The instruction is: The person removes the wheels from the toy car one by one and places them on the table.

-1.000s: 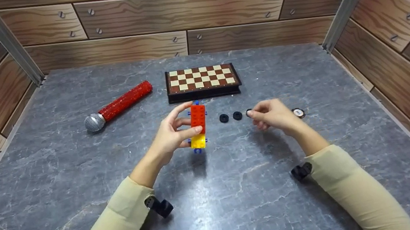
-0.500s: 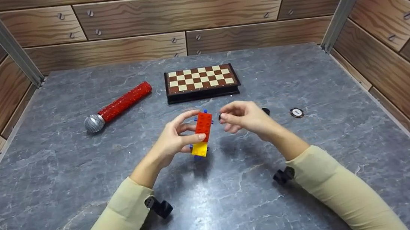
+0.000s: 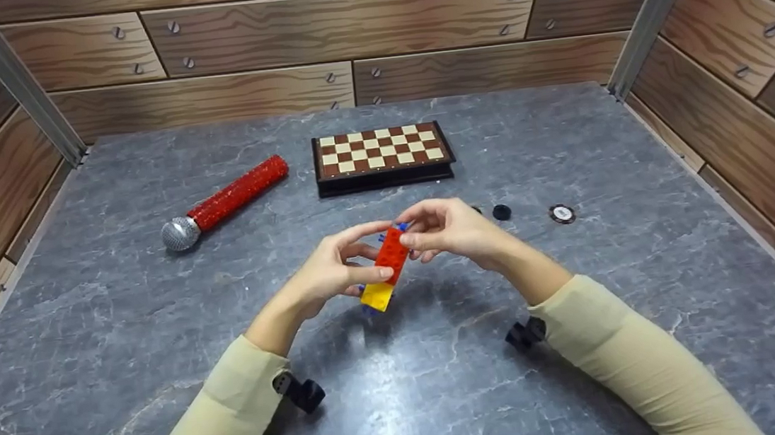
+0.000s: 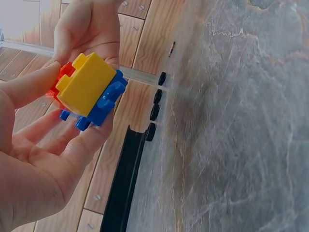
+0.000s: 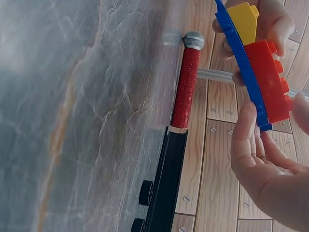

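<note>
A building-brick car [image 3: 392, 252] has a red brick and a yellow brick on a blue base with small side pegs. My left hand [image 3: 327, 269] holds it above the table, thumb on top of the red brick and fingers beneath. My right hand [image 3: 456, 233] pinches its red end; in the right wrist view the fingertips touch the blue base [image 5: 241, 63] while the thumb is beside the red brick. Black toy wheels [image 3: 501, 213] stand on the table beyond the right hand, which partly hides the row. Several wheels [image 4: 154, 112] show in the left wrist view.
A folded chessboard box [image 3: 381, 153] lies behind the hands. At the left is a red glittery microphone [image 3: 237, 193] with a silver head. A poker chip [image 3: 562, 213] lies right of the wheels. Wood-patterned walls [image 3: 341, 26] border the grey marbled table [image 3: 121, 328].
My right hand has moved left from the row of wheels to the car and now pinches its red end. My left hand has tilted the car's red end rightward and lowered it slightly.
</note>
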Demonstrator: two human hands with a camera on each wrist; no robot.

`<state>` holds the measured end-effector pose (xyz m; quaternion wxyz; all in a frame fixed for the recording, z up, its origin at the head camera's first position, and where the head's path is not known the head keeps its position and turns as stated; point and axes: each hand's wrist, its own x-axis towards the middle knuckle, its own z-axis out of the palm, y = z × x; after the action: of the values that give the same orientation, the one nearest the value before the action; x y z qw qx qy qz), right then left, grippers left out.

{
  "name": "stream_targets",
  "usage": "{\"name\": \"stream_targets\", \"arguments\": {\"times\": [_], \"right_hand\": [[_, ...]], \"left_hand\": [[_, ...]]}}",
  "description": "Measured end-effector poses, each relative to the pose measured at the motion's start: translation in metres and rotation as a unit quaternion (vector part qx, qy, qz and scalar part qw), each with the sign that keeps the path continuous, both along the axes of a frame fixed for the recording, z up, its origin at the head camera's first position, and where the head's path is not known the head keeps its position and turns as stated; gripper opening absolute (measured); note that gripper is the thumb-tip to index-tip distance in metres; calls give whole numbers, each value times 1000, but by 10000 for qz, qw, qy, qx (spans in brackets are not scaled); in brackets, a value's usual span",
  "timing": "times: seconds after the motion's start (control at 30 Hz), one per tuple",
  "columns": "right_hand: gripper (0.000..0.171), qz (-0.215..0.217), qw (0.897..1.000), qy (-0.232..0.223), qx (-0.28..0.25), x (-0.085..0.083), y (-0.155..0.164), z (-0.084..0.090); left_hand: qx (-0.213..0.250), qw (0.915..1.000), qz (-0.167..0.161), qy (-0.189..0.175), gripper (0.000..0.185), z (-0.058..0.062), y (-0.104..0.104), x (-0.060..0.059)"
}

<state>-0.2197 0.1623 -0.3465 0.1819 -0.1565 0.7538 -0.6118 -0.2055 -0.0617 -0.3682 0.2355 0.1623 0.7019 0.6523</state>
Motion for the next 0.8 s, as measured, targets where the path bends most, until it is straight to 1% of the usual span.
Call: {"name": "stream_targets", "arguments": {"times": [0.1,0.23,0.33,0.47,0.6,0.8], "right_hand": [[42,-202,9997,-102,-110,0,-2,0],[43,-601,9966,-234,-512,1,-4,-1],[44,-913,9915,-276,-880,0,-4,-2],[42,-1278,9821,-345,-1343,-1,-3,-2],[41,-1437,9748,-437,-1651,-1,-3,-2],[43,-1487,9691,-659,-1853,-1,-5,-5]], "left_hand": [[32,10000,77,5,61,0,-2,-1],[150,9993,347,10,61,0,-7,-2],[243,9980,578,-12,59,-1,-12,-3],[353,9957,848,-98,55,-3,-17,-4],[441,9931,1058,-241,55,-6,-20,-4],[627,9870,1405,-463,52,-4,-22,-3]]}}
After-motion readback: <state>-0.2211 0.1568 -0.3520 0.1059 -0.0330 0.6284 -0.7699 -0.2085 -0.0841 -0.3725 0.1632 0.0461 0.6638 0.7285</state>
